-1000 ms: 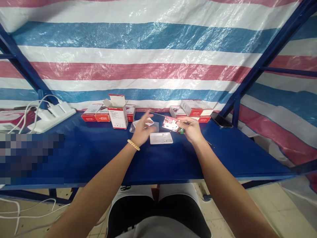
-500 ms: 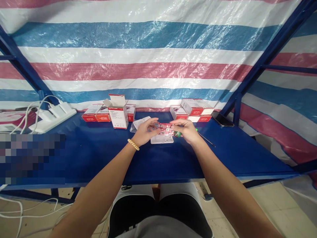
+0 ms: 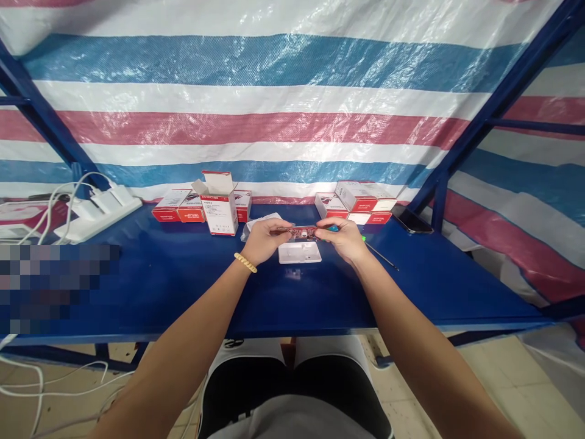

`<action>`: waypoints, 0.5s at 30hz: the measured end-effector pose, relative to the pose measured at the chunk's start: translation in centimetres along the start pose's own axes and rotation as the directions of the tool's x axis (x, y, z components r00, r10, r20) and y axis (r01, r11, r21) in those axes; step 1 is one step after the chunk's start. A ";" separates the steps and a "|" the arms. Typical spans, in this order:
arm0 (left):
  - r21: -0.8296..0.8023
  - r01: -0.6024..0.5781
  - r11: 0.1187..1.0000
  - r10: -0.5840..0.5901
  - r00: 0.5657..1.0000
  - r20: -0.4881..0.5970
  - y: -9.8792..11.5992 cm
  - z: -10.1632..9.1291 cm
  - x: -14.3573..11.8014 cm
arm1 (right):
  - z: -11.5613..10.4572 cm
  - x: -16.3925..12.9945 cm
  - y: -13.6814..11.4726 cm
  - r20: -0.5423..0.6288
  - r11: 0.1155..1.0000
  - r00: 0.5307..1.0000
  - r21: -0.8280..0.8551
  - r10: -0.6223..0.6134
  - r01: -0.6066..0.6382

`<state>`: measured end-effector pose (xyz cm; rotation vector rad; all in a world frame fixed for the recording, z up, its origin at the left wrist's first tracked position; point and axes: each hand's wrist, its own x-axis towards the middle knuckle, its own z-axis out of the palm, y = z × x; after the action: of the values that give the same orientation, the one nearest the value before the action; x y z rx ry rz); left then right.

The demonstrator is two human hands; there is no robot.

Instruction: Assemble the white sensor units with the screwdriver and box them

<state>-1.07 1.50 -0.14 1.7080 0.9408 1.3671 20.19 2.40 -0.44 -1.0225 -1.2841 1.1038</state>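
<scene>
A red circuit board (image 3: 302, 232) is held between my two hands, tilted so that it shows as a narrow strip. My left hand (image 3: 264, 241) pinches its left end with thumb and fingers. At the right end my right hand (image 3: 344, 239) grips it, fingers closed. Just below the board, a white plastic housing half (image 3: 300, 252) lies on the blue table with its hollow side up. Behind my left hand is a clear plastic bag (image 3: 253, 227), partly hidden. A screwdriver (image 3: 382, 255) lies beside my right hand, its handle mostly covered by the hand.
An opened detector box (image 3: 219, 213) stands upright among red-and-white boxes (image 3: 171, 207) at the back left. More boxes (image 3: 361, 198) are stacked at back right, beside a phone (image 3: 412, 219). A white power strip (image 3: 98, 213) with cables sits far left.
The board has been tilted from showing its broad face to nearly edge-on and raised slightly off the housing, whose inside now shows more. Both hands keep hold of it.
</scene>
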 end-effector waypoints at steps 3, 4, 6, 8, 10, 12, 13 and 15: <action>0.058 -0.140 0.988 0.141 0.990 -0.001 -0.1 0.0 -0.1 | -0.1 0.1 -0.3 -0.045 0.984 0.999 0.176 0.015 -0.007; 0.078 -0.181 0.980 0.181 0.983 0.010 -0.1 0.0 -0.1 | -0.1 0.1 -0.5 -0.056 0.973 0.998 0.229 0.021 -0.007; 0.131 -0.244 0.961 0.240 0.970 0.049 -0.2 -0.1 -0.3 | -0.2 0.1 -0.8 -0.067 0.950 0.998 0.313 0.021 0.001; 0.212 -0.300 0.930 0.285 0.953 0.102 -0.3 -0.1 -0.4 | -0.3 0.0 -1.0 -0.059 0.931 0.998 0.364 0.005 0.017; 0.300 -0.356 0.885 0.324 0.934 0.152 -0.4 -0.1 -0.6 | -0.4 0.0 -1.1 -0.049 0.914 0.999 0.404 -0.023 0.041; 0.367 -0.401 0.839 0.360 0.916 0.177 -0.4 0.0 -0.7 | -0.5 -0.1 -1.1 -0.039 0.900 0.998 0.433 -0.043 0.056; 0.391 -0.415 0.821 0.375 0.910 0.180 -0.4 0.1 -0.7 | -0.5 -0.2 -1.1 -0.034 0.893 0.998 0.445 -0.048 0.058; 0.422 -0.428 0.799 0.393 0.903 0.173 -0.5 0.1 -0.8 | -0.5 -0.3 -1.2 -0.016 0.885 0.998 0.462 -0.053 0.054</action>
<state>-1.12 1.03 -0.92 2.4208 0.9265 1.4077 20.73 1.93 0.63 -0.6236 -0.9692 1.2856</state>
